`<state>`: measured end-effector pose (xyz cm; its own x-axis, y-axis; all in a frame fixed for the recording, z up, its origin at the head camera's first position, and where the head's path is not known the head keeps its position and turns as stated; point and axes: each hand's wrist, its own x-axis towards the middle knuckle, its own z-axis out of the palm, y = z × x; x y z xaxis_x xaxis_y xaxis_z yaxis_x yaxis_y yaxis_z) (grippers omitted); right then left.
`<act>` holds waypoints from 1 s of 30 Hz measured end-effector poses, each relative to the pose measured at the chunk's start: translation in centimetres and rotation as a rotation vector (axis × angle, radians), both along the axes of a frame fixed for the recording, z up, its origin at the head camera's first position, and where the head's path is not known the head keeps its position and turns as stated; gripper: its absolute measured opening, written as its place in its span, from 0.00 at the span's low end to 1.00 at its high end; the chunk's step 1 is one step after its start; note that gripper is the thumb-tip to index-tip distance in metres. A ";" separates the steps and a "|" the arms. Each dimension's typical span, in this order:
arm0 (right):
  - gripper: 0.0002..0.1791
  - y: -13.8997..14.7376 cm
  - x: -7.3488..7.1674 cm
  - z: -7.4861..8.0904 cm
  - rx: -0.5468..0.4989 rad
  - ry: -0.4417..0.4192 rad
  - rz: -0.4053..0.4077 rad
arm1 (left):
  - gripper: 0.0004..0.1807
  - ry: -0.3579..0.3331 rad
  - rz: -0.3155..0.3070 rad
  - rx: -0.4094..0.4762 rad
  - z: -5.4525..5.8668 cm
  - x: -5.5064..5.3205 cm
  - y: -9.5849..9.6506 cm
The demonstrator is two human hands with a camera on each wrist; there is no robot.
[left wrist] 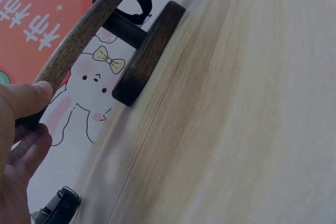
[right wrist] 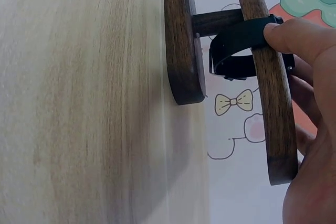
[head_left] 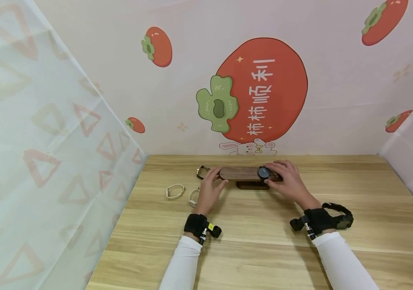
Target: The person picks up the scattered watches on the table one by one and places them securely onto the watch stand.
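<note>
A dark wooden watch stand (head_left: 240,174) stands at the back of the table; its long crossbar sits on a short post over a rounded base (left wrist: 149,56). My left hand (head_left: 209,192) grips the crossbar's left end, thumb on one side and fingers on the other. Looped round the bar, right of the post, is a black watch (head_left: 263,172) with its dark dial upward. My right hand (head_left: 289,180) pinches this watch; in the right wrist view the thumb presses its strap (right wrist: 241,35) and the other fingers are partly hidden behind the bar.
Left of the stand lie a dark-strapped watch (head_left: 201,172), a white watch (head_left: 175,191) and another white watch (head_left: 193,198), partly hidden by my left hand. A black watch (head_left: 344,220) lies beside my right wrist. The printed wall (head_left: 177,121) rises behind the table.
</note>
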<state>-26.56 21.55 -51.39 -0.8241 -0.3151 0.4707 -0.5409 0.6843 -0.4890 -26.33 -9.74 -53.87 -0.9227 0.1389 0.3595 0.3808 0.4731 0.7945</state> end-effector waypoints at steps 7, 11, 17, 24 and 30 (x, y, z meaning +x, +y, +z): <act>0.30 -0.3 0.1 0.3 0.019 0.022 0.015 | 0.31 -0.004 0.001 -0.007 -0.1 0.0 -0.1; 0.31 -0.4 0.2 0.4 0.028 0.007 0.017 | 0.31 -0.004 -0.002 -0.010 -0.2 0.1 -0.1; 0.32 -0.6 0.2 0.5 0.058 -0.021 0.014 | 0.31 -0.001 0.002 -0.012 -0.2 0.1 -0.1; 0.32 -0.7 0.2 0.4 0.076 -0.032 0.004 | 0.32 0.003 0.000 -0.023 -0.2 0.0 -0.1; 0.32 -0.6 0.2 0.4 0.087 -0.028 0.002 | 0.32 0.002 0.007 -0.034 -0.2 0.1 -0.1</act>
<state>-26.34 20.90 -51.02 -0.8358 -0.3558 0.4181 -0.5294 0.7238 -0.4425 -26.27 -9.82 -54.06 -0.9231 0.1442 0.3564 0.3786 0.5027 0.7772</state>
